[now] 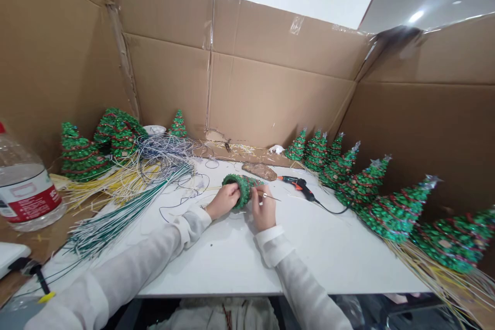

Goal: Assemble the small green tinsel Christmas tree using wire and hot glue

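Holding green cone [243, 191] — left hand [223, 201], table edge [209, 295] below

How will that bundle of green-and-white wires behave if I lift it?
This bundle of green-and-white wires will probably droop and splay: its strands look thin, and nothing visibly binds them. It is likely light, but its upper ends could snag the tangled grey wires beside them.

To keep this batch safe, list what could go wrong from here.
The glue gun lies near the right hand, which could touch it if it is hot. Its cord runs toward the finished beaded trees, so a tug could topple them. The fine pointed tool in the right hand could prick the left hand or snag the green beaded cone.
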`<state>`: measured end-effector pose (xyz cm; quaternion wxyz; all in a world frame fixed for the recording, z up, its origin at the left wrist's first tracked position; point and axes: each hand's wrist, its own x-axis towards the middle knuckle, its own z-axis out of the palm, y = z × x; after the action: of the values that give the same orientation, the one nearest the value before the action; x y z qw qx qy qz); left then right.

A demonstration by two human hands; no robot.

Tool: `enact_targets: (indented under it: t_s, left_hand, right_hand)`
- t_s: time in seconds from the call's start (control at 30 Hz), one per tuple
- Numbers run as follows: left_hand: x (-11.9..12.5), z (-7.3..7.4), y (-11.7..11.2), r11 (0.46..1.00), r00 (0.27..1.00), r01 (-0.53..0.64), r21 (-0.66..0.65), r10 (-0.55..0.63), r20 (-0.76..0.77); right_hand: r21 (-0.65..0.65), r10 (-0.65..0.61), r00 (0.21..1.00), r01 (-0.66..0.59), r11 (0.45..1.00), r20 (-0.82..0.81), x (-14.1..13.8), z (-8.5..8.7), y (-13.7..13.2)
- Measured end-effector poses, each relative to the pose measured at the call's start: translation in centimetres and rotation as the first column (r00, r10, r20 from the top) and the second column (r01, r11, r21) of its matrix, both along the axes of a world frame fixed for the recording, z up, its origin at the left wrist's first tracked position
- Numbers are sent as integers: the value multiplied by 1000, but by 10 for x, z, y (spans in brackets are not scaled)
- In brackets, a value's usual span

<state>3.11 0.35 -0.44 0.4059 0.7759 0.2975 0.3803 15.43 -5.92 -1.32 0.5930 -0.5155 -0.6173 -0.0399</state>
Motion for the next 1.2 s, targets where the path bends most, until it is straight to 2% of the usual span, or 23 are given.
enact_targets:
  t_s: [0.17,0.3,0.4,0.53,0.77,0.83,0.93,1.03,1.2]
  left_hand:
    - [-1,1,-2,1000,1000,-21,22,21,-17]
    - [-1,0,-2,996,997,-58,65,60,-40]
    - [-1,-2,-1,997,999,-38,62,40,-27]
    - [-1,-4,-1,999,1000,-5,35,5,-13]
    - [0,-2,0,999,999,-34,25,33,19]
    - [0,-3,0,1000,999,-15,-11,15,33]
    - [-1,-5,2,997,997,38,-71,-34,65]
    - [-1,-7,4,989,992,77,-123,-64,109]
    - [-2,-7,4,983,984,109,-148,-85,159]
  right_hand:
    - [85,32,998,-27,996,-55,-1,1,-2]
    - [35,32,999,-32,999,12,-1,1,0]
    - [-15,36,999,-36,999,2,0,1,1]
    - [50,5,997,-1,999,-80,-1,2,-1]
    - [45,46,999,-47,998,28,-4,0,2]
    - [17,35,999,-35,999,-12,-1,0,4]
    - [-5,-9,986,8,1000,-165,5,1,7]
    - [10,38,948,-36,999,-317,7,0,9]
    - [-9,130,936,-141,990,-327,1,-1,7]
